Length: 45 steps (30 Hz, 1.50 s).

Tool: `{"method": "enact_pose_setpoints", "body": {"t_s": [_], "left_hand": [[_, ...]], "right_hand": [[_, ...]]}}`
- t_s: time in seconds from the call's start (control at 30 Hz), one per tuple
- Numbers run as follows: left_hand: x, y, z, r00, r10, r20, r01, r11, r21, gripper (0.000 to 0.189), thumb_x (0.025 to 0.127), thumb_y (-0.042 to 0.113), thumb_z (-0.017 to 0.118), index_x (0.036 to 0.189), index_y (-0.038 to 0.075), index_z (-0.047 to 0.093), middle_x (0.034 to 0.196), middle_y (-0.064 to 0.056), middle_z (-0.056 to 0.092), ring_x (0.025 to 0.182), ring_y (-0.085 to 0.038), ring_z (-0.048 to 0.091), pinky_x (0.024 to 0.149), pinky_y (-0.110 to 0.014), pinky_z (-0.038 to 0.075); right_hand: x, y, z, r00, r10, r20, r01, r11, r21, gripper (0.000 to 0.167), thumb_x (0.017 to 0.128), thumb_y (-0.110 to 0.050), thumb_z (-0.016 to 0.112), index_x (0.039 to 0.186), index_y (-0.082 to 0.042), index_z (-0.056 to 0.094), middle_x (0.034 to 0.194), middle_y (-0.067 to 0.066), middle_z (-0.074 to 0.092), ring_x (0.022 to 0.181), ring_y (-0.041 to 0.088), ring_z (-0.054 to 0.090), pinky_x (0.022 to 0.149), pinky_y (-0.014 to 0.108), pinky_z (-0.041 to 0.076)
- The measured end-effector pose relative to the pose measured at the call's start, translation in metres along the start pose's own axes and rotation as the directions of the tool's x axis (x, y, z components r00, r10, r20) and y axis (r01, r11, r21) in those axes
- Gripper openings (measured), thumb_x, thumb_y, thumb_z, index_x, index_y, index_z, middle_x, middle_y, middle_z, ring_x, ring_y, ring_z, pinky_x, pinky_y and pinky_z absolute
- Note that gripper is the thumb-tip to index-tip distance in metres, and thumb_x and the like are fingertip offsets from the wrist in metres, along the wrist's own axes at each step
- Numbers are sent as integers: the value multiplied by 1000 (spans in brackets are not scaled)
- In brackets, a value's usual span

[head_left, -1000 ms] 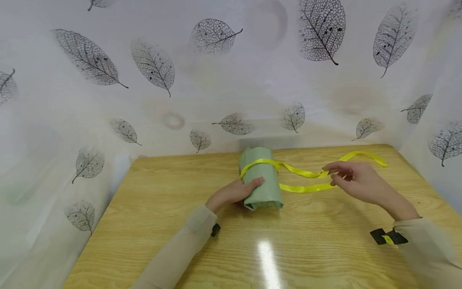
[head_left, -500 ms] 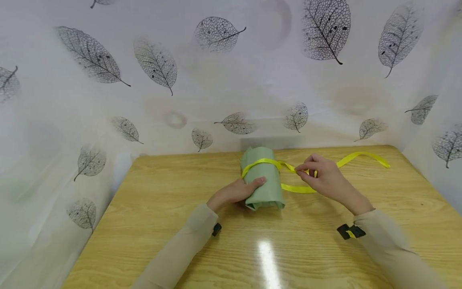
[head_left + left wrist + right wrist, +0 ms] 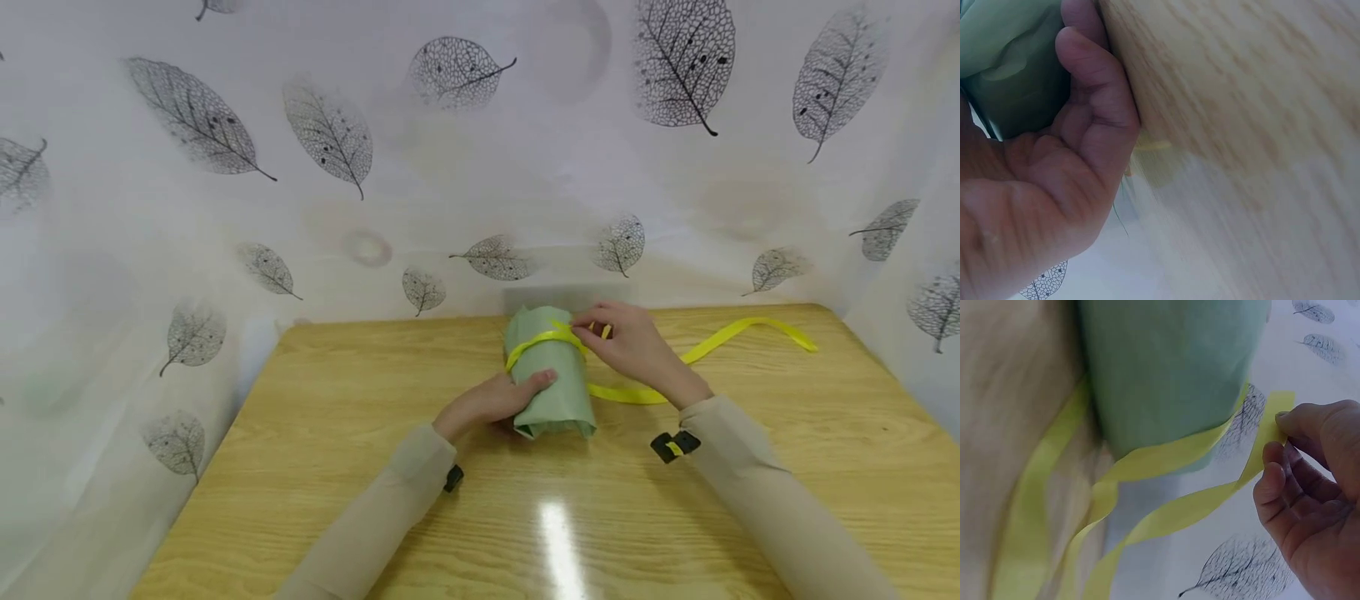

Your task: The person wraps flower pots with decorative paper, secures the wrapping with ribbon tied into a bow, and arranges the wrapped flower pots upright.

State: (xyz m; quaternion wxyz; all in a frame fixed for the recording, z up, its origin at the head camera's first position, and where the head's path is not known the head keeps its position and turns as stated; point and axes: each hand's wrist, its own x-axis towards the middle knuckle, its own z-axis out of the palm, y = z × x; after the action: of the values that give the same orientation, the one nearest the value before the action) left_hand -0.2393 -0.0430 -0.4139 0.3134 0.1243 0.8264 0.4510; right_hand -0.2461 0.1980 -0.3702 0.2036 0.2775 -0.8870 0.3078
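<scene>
A roll-shaped package in pale green paper [image 3: 553, 398] lies on the wooden table, its folded end towards me. My left hand [image 3: 491, 400] grips it from the left, thumb on top; in the left wrist view the curled fingers [image 3: 1094, 106] reach around the package's lower side. A yellow ribbon [image 3: 534, 340] runs across the far part of the package. Near its upper right side my right hand [image 3: 626, 346] pinches the ribbon between thumb and forefinger. The right wrist view shows the pinched ribbon end [image 3: 1267, 434] raised beside the package, with other lengths hanging loose.
One loose ribbon tail [image 3: 735, 332] stretches over the table [image 3: 360, 483] to the right, past my right wrist. Behind the table's far edge hangs a white curtain [image 3: 420, 158] printed with dark leaves. Each sleeve has a small black device [image 3: 675, 447] near the cuff.
My right hand has moved left along the ribbon to the package's upper right side, now pinching the ribbon end there. The left hand keeps its grip on the package.
</scene>
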Motion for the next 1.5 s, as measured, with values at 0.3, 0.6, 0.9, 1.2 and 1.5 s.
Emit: {"method": "enact_pose_setpoints", "body": {"t_s": [0.3, 0.6, 0.9, 1.2, 1.5], "left_hand": [[-2, 0, 0, 1000, 7, 24, -6, 1000, -16, 69, 96, 76, 44, 111, 11, 60, 86, -13, 71, 63, -23, 70, 60, -38, 61], [2, 0, 0, 1000, 17, 10, -17, 1000, -1, 72, 95, 77, 44, 115, 10, 59, 92, -12, 71, 73, -24, 71, 69, -36, 60], [3, 1, 0, 1000, 25, 16, -25, 1000, 13, 74, 94, 79, 42, 114, 10, 60, 90, -11, 72, 73, -24, 72, 71, -35, 59], [0, -1, -1, 1000, 11, -10, -11, 998, 62, 76, 93, 81, 40, 105, 10, 64, 87, -9, 73, 74, -21, 70, 72, -32, 54], [2, -3, -1, 1000, 19, 4, -19, 999, 42, 75, 93, 81, 40, 107, 11, 63, 88, -10, 72, 73, -22, 71, 72, -32, 56]], "right_hand": [[40, -25, 14, 995, -60, 81, 52, 994, 91, 21, 97, -10, 69, 117, -3, 75, 106, 12, 76, 79, 17, 67, 67, 29, 55], [8, -8, -8, 995, 73, 71, -78, 994, 76, 20, 99, -10, 65, 117, -4, 74, 105, 10, 76, 83, 19, 70, 69, 28, 58], [-32, 39, -44, 933, 299, 200, -286, 954, -92, 22, 100, -14, 63, 116, -1, 74, 105, 16, 75, 83, 23, 68, 63, 29, 52], [-39, 60, -21, 893, 301, 336, -274, 953, -126, 26, 95, -22, 73, 108, 0, 77, 83, 4, 72, 71, 12, 61, 64, 29, 50], [-38, 54, -15, 912, 324, 250, -308, 946, -104, 20, 99, -15, 66, 109, -1, 77, 97, 13, 77, 86, 24, 70, 74, 41, 58]]}}
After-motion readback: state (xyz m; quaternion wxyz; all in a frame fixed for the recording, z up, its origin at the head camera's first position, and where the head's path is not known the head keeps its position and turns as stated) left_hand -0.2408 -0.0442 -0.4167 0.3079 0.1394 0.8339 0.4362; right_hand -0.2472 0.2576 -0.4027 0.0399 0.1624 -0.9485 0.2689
